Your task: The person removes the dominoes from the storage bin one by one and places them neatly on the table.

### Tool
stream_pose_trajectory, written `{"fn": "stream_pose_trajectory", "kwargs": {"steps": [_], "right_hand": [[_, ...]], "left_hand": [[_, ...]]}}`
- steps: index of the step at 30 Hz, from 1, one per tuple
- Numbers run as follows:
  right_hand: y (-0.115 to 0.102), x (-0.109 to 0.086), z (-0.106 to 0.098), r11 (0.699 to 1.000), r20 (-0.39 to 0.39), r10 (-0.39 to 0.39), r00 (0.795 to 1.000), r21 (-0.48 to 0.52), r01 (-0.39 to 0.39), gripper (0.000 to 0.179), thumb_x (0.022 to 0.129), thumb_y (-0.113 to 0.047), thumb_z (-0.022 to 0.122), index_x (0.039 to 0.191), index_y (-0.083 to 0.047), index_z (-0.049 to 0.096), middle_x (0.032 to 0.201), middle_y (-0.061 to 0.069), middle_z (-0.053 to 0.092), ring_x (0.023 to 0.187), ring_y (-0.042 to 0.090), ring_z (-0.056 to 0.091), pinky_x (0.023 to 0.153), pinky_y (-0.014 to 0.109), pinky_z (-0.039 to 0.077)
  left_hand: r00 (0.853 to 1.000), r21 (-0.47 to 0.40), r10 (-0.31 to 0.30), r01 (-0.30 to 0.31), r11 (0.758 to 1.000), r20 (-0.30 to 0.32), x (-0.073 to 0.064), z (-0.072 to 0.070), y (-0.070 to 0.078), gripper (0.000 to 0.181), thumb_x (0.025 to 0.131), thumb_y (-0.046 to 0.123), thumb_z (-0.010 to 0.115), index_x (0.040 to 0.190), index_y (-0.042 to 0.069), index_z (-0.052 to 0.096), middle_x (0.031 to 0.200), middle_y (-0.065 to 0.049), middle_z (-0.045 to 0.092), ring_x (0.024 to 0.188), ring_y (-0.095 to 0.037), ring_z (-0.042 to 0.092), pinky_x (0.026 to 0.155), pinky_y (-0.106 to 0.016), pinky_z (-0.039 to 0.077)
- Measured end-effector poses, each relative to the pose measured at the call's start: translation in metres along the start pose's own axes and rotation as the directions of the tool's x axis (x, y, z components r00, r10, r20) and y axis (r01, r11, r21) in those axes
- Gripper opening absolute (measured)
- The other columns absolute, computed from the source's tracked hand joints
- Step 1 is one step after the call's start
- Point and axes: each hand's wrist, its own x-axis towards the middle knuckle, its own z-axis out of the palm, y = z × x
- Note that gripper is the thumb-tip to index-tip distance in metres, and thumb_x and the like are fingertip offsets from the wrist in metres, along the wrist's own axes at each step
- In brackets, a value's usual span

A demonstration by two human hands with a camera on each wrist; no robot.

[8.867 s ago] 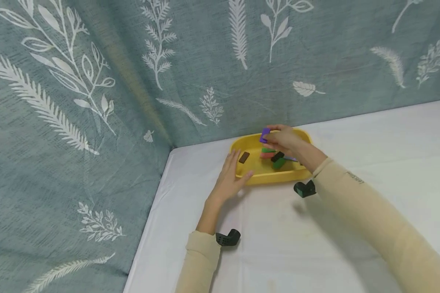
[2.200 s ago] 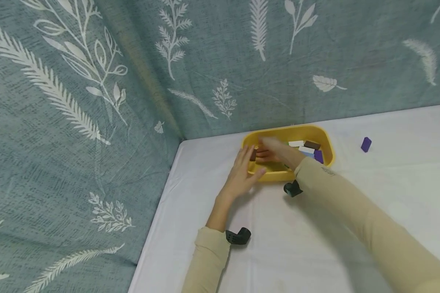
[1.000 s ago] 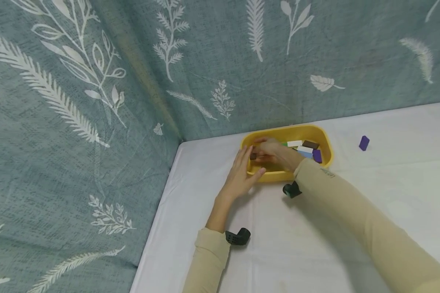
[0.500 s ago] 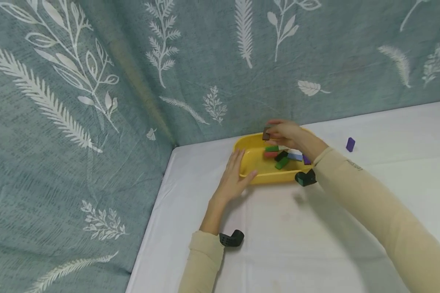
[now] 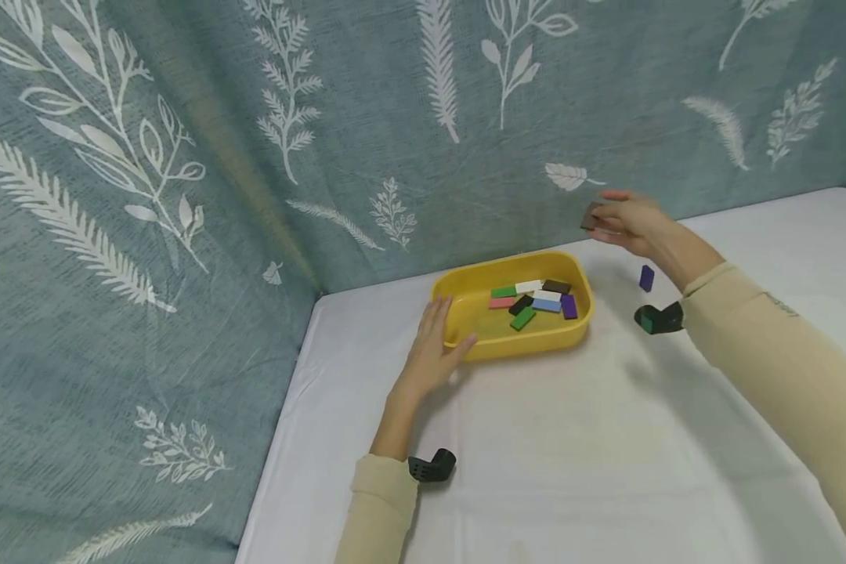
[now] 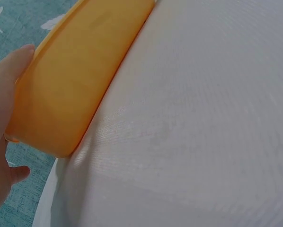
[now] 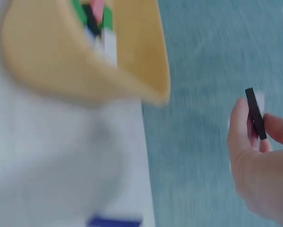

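My right hand (image 5: 638,225) is raised to the right of the yellow tub (image 5: 515,345) and pinches a small flat brown block (image 5: 590,216). In the right wrist view the block (image 7: 256,113) shows as a thin dark slab between thumb and fingers. My left hand (image 5: 426,356) rests against the tub's left end, fingers nearly straight along the rim and thumb at the front rim. Inside the tub lie several flat blocks, among them a green block (image 5: 523,317), a pink block (image 5: 502,302), a blue block (image 5: 546,305) and a purple block (image 5: 569,306).
A purple block (image 5: 646,278) stands on the white tablecloth (image 5: 571,446), right of the tub and below my right hand. A blue-green curtain (image 5: 366,117) with white leaves hangs behind and to the left of the table.
My right hand has picked the brown block from the tub's left end and carried it right, past the rim. Earlier it moved a purple block onto the cloth. The left hand stays at the tub.
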Motion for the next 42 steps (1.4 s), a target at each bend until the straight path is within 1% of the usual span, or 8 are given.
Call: {"fn": "stream_pose_trajectory", "kwargs": {"steps": [3, 8, 12, 16, 22, 28, 36, 42], "right_hand": [[-0.004, -0.007, -0.029, 0.999, -0.069, -0.036, 0.997, 0.022, 0.037, 0.064, 0.096, -0.004, 0.050, 0.152, -0.021, 0.024, 0.116, 0.000, 0.044, 0.103, 0.014, 0.050, 0.076, 0.024, 0.053], [0.004, -0.019, -0.069, 0.997, -0.188, -0.073, 0.979, 0.001, 0.075, 0.064, 0.096, -0.004, 0.050, 0.152, -0.020, 0.023, 0.138, 0.005, 0.036, 0.108, 0.016, 0.050, 0.076, 0.024, 0.052], [0.021, -0.026, -0.096, 0.994, -0.241, -0.092, 0.966, -0.072, 0.077, 0.064, 0.097, -0.005, 0.050, 0.153, -0.015, 0.021, 0.136, 0.011, 0.037, 0.094, 0.010, 0.056, 0.078, 0.022, 0.052], [0.039, -0.027, -0.108, 0.991, -0.255, -0.101, 0.962, -0.106, 0.076, 0.063, 0.096, -0.004, 0.050, 0.152, -0.010, 0.021, 0.117, 0.007, 0.042, 0.075, 0.004, 0.058, 0.079, 0.022, 0.051], [0.062, -0.024, -0.111, 0.991, -0.259, -0.078, 0.963, -0.129, 0.045, 0.060, 0.096, -0.004, 0.049, 0.150, -0.006, 0.022, 0.117, 0.007, 0.042, 0.086, 0.007, 0.053, 0.080, 0.022, 0.050], [0.077, -0.020, -0.107, 0.984, -0.268, -0.125, 0.955, -0.154, 0.086, 0.049, 0.095, -0.002, 0.050, 0.141, -0.003, 0.032, 0.115, 0.010, 0.043, 0.073, 0.002, 0.056, 0.075, 0.022, 0.052], [0.084, -0.011, -0.104, 0.939, -0.361, -0.243, 0.900, -0.319, 0.126, 0.051, 0.095, -0.002, 0.047, 0.143, 0.002, 0.031, 0.127, 0.018, 0.043, 0.071, 0.002, 0.054, 0.068, 0.019, 0.052], [0.085, -0.005, -0.104, 0.856, -0.427, -0.365, 0.828, -0.504, 0.117, 0.045, 0.092, -0.001, 0.049, 0.137, 0.003, 0.043, 0.116, 0.017, 0.049, 0.075, 0.007, 0.049, 0.055, 0.013, 0.046]], "left_hand": [[1.000, -0.007, -0.005, 0.005, 1.000, -0.002, -0.001, -0.001, 0.001, 0.079, 0.094, 0.052, 0.049, 0.153, 0.012, 0.015, 0.158, -0.011, 0.010, 0.144, -0.028, 0.003, 0.111, -0.051, 0.013], [1.000, -0.015, 0.000, 0.000, 1.000, -0.015, -0.001, -0.003, 0.003, 0.078, 0.094, 0.049, 0.051, 0.153, 0.011, 0.017, 0.157, -0.012, 0.012, 0.144, -0.028, 0.004, 0.111, -0.051, 0.014], [1.000, -0.027, 0.016, -0.017, 1.000, -0.016, 0.000, 0.001, 0.003, 0.077, 0.095, 0.048, 0.051, 0.153, 0.010, 0.018, 0.157, -0.014, 0.012, 0.144, -0.027, 0.004, 0.111, -0.052, 0.014], [1.000, -0.027, 0.018, -0.018, 0.999, -0.011, 0.000, 0.002, -0.001, 0.076, 0.095, 0.048, 0.049, 0.153, 0.010, 0.017, 0.157, -0.015, 0.011, 0.144, -0.028, 0.004, 0.111, -0.052, 0.013], [1.000, -0.025, 0.020, -0.020, 0.999, -0.015, -0.001, 0.001, -0.002, 0.078, 0.095, 0.051, 0.048, 0.153, 0.009, 0.018, 0.157, -0.016, 0.012, 0.144, -0.027, 0.003, 0.111, -0.052, 0.013], [0.999, -0.043, 0.039, -0.040, 0.998, -0.019, -0.002, 0.001, 0.001, 0.077, 0.095, 0.049, 0.049, 0.152, 0.007, 0.019, 0.156, -0.017, 0.013, 0.143, -0.029, 0.004, 0.110, -0.053, 0.014], [1.000, -0.032, 0.014, -0.015, 0.999, -0.010, -0.003, 0.001, 0.002, 0.076, 0.095, 0.048, 0.050, 0.152, 0.008, 0.019, 0.156, -0.016, 0.013, 0.144, -0.028, 0.004, 0.110, -0.053, 0.015], [1.000, -0.036, 0.012, -0.012, 0.999, -0.013, -0.002, 0.001, 0.002, 0.078, 0.095, 0.050, 0.050, 0.152, 0.008, 0.018, 0.157, -0.015, 0.012, 0.144, -0.028, 0.003, 0.110, -0.054, 0.015]]}}
